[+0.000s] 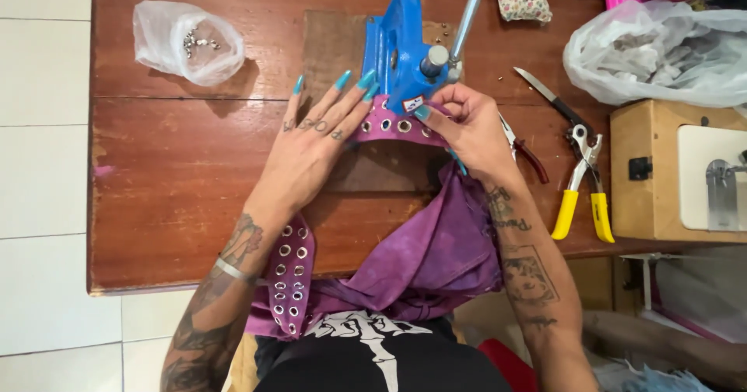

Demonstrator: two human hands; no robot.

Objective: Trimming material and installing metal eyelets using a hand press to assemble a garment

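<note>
Looking down from head height onto a reddish-brown wooden table [171,182] with a worn, scratched top, set over a floor of pale square tiles [43,166] visible along its left and near edges. A darker wooden board [334,45] lies on the table's middle, and on it stands a blue hand press [401,49] with a grey metal lever [469,10] rising toward the far edge. A purple fabric strip [393,126] studded with silver eyelets lies across the board just under the press head; the rest of the purple garment [428,260] falls over the near table edge to the person's lap, with a second eyeleted band [289,283] hanging at the left. The left hand [311,147] lies flat, fingers spread, pressing the strip's left part against the board. The right hand [467,127] is closed in a pinch on the strip's right end, just beside the press head. The two hands are near each other but not touching.

At the far left sits a clear plastic bag [187,42] of small metal pieces. To the right lie yellow-handled pliers [582,182], red-handled pliers [529,157] partly hidden by the right wrist, and a large translucent bag [661,53]. A pale wooden cabinet [646,174] adjoins the table's right side.
</note>
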